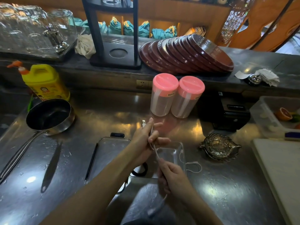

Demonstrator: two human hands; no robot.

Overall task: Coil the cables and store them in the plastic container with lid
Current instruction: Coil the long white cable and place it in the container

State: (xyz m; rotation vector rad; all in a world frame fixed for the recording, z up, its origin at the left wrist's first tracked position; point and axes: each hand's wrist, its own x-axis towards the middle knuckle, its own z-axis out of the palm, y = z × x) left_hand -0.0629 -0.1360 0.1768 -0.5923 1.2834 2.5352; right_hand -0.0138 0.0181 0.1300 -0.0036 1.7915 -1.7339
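Note:
My left hand grips one end of a white USB cable, its plug sticking up past my fingers. My right hand is closed on the same cable lower down, and the cable runs taut between the two hands. The rest trails off below my right hand. A clear plastic container lies open on the steel counter under my hands, with a second white cable draped over its right rim. The clear lid with a black clip lies to its left. A black cable shows beneath my left wrist.
Two pink-lidded canisters stand behind the container. A black saucepan and yellow pump bottle are at the left, a metal leaf-shaped dish and white board at the right. A black stick lies beside the lid.

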